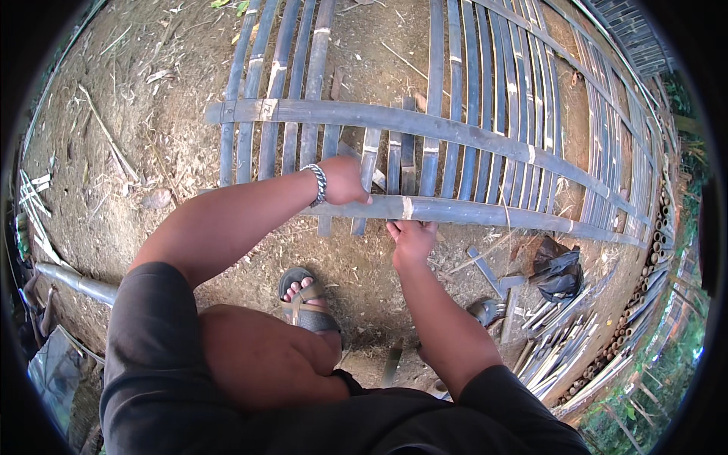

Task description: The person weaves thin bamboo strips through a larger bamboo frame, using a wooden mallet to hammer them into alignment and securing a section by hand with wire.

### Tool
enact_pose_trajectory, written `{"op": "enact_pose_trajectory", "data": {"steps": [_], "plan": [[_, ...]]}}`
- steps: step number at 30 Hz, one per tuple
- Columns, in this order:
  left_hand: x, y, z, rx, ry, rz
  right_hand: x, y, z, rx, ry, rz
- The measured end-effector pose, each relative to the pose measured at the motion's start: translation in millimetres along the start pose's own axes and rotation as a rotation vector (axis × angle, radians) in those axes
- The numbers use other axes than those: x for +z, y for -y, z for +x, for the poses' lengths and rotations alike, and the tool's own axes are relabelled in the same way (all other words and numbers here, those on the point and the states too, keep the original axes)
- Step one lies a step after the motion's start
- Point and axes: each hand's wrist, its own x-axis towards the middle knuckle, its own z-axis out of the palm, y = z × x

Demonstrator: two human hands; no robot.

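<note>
Bamboo makes up the near rail, which runs from the centre of the view out to 3 o'clock, with both hands at its inner end. The left hand, towards 11 o'clock of centre and wearing a chain bracelet, lays its thumb on the rail; its fingers are hidden, so I cannot tell how its grip stands. The right hand, just off centre towards 3 o'clock, meets the rail's lower edge with thumb and fingers apart; whether its grip pinches the rail I cannot tell, as the fingers go beneath. Beyond the near rail, a far rail stretches from 10 o'clock to 3, crossing slats that extend towards 12 and 1. A crumpled black plastic bag lies between 3 and 4 o'clock, split strips at 4, and a sandalled foot rests at 7.
</note>
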Motion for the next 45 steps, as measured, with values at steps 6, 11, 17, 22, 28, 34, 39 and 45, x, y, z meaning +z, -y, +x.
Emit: {"op": "enact_pose_trajectory", "data": {"steps": [6, 11, 17, 22, 28, 34, 39, 45], "plan": [[-0.7, -2.2, -3.7, 0.016, -0.024, -0.007, 10.8, 1.9, 10.4, 0.024, -0.126, -0.068], [1.6, -0.9, -2.7, 0.013, -0.045, 0.004, -2.0, -0.6, -0.1, 0.029, 0.011, 0.002], [2.0, 0.4, -1.8, -0.007, -0.030, 0.004, -8.5, -13.7, -18.5, 0.184, 0.155, 0.171], [5.4, 1.4, 0.3, -0.020, -0.049, 0.006, 1.9, -34.2, -24.4, 0.216, 0.233, 0.155], [10.2, 5.6, 5.8, -0.003, -0.069, 0.022, 1.0, -41.7, -22.2, 0.200, 0.234, 0.123], [16.5, 13.5, 15.3, 0.003, -0.054, 0.056, -14.1, -35.4, -27.4, 0.209, 0.229, 0.003], [17.2, 17.5, 18.6, -0.004, -0.038, 0.009, -19.4, -27.5, -24.7, 0.251, 0.267, -0.089], [13.4, 14.1, 16.6, -0.061, -0.012, -0.037, -9.9, -12.5, -19.5, 0.249, 0.290, -0.264]]}}
